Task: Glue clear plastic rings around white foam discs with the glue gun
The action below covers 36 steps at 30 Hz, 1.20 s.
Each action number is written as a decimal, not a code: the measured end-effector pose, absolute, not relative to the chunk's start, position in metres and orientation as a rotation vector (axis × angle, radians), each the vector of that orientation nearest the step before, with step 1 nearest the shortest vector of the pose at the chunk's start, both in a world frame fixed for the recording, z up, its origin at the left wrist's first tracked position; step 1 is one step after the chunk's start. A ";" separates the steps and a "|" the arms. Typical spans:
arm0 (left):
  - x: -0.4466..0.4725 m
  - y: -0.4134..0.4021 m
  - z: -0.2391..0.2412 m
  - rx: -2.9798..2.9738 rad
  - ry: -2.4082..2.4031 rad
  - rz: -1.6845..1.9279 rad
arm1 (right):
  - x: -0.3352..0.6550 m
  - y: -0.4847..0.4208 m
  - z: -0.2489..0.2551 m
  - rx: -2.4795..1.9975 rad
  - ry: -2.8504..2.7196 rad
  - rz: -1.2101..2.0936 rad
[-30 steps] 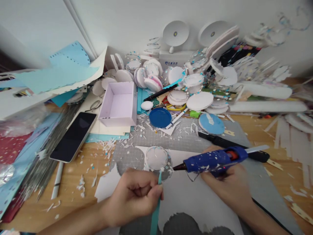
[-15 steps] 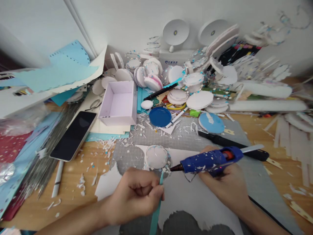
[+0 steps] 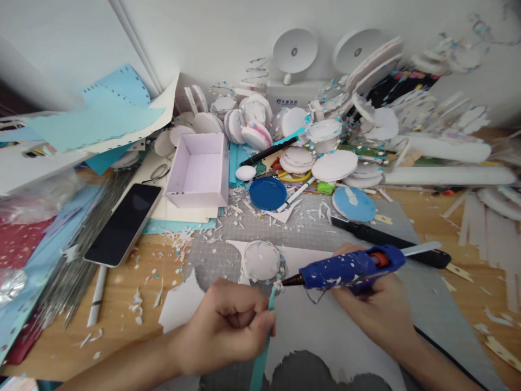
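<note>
My left hand (image 3: 236, 323) pinches a pair of teal tweezers (image 3: 262, 355) near their tip end. Something small and white, too small to name, sits at the tweezer tips. My right hand (image 3: 376, 309) is wrapped round a blue hot glue gun (image 3: 340, 267) flecked with white scraps. Its dark nozzle points left and meets the tweezer tips, or nearly so. Just behind the tips lies a white foam disc (image 3: 262, 260) ringed with a trim of tiny blue and white pieces. Under it is a cut white sheet (image 3: 317, 320) on a grey cutting mat (image 3: 350, 372).
A pale box (image 3: 199, 168), a dark-screened phone (image 3: 124, 224) and a blue lid (image 3: 267, 194) are beyond my left hand. A black cutter (image 3: 386, 239) lies behind the glue gun. Several foam discs (image 3: 334, 165) pile along the wall. Paper scraps litter the surface.
The tweezer tips and glue gun nozzle have stayed together, with my left hand shifted very slightly right. The whole view has moved a little; both grips are unchanged.
</note>
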<state>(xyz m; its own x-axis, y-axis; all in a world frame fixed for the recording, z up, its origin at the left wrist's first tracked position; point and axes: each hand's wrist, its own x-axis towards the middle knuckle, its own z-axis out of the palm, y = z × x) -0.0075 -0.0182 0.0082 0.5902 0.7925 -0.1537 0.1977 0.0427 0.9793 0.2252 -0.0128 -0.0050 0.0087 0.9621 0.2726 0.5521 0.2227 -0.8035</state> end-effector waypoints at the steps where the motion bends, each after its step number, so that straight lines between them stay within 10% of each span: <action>1: -0.008 -0.018 0.008 1.490 0.877 0.559 | 0.225 -0.013 -0.005 -1.437 -1.661 0.609; 36: -0.009 -0.015 0.017 1.276 0.932 0.445 | 0.295 0.001 -0.030 -1.780 -2.002 0.087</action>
